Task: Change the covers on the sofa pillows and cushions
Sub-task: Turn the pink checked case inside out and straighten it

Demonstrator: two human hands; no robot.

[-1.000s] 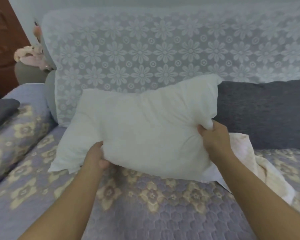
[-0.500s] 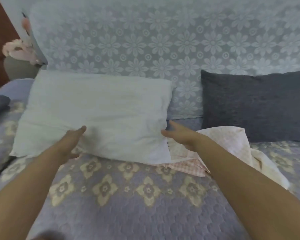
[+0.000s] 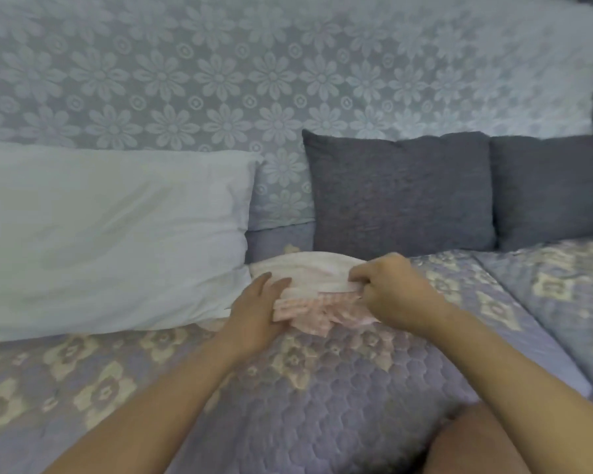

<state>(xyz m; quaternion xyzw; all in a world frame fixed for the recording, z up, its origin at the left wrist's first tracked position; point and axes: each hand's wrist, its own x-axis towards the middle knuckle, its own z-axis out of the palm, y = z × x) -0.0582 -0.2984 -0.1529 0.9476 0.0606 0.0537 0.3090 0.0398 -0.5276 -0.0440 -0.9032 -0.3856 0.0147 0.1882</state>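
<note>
The pink-and-cream pillow cover [image 3: 314,289] lies bunched on the sofa seat [image 3: 322,388] at the centre of the frame, its long axis running left to right, the checked pink edge toward the bottom of the frame. The right hand [image 3: 396,290] pinches its upper fold with curled fingers. The left hand [image 3: 255,307] rests on its left end with fingers straight. Touching the cover at centre left, the bare white pillow [image 3: 110,234] leans against the lace-draped backrest [image 3: 288,73], long axis horizontal. Two dark grey cushions [image 3: 401,189] stand side by side at upper right, just behind the cover.
</note>
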